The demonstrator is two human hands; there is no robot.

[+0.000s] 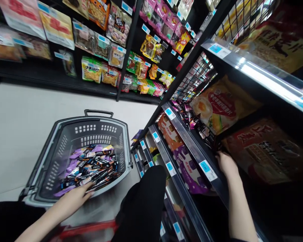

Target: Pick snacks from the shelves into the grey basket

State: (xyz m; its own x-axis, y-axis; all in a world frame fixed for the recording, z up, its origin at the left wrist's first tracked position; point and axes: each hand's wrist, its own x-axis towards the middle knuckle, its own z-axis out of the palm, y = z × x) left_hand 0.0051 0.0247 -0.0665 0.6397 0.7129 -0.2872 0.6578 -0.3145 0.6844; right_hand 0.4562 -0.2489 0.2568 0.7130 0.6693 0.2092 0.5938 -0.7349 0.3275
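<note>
My left hand (74, 199) reaches into a grey shopping basket (53, 141) on the floor, its fingers lying on a heap of small black and purple snack packets (91, 164); the fingertips are partly hidden among them. My right hand (226, 164) is up on a shelf to the right, fingers curled around the near end of a row of small dark packets (192, 119) that runs along the shelf front. What the fingers hold is hidden. My black-clad knee (143, 201) is between the two arms.
Shelf rails with blue price tags (207, 168) step down on the right, with large snack bags (217, 106) behind. A far rack of hanging packets (111, 43) lines the aisle beyond pale floor (20, 117). A red basket rim (88, 229) is by my leg.
</note>
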